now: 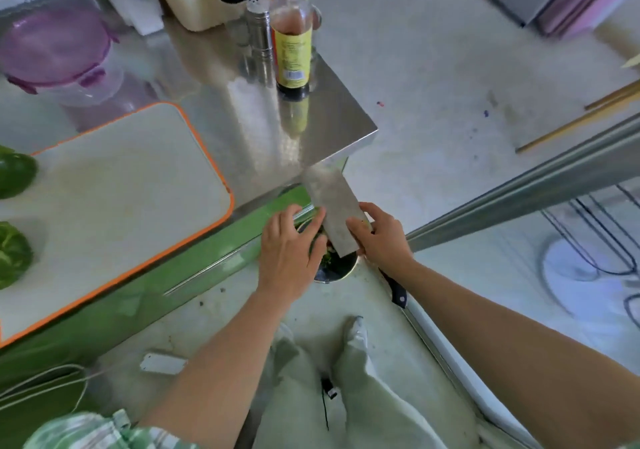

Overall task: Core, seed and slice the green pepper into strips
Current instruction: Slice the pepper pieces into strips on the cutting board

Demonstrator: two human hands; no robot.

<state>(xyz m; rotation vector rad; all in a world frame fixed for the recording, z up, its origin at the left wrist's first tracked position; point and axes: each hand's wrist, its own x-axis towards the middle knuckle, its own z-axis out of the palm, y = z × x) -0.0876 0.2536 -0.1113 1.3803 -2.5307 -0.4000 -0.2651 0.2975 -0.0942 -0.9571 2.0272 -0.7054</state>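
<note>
**Cleaver held off the corner, pepper left on the board**

Just past the front edge of the steel surface (277,130), near its corner, the right hand (381,237) grips the cleaver (330,206) over a round bin (337,270) on the floor. The left hand (291,251) lies open, with straight fingers against the blade. One green pepper half (15,175) and a second half (14,254) sit at the far left of the orange-rimmed cutting board (121,189). A wide white stretch separates them from its right rim. A sauce bottle (292,33) stands near the surface's right edge.
</note>
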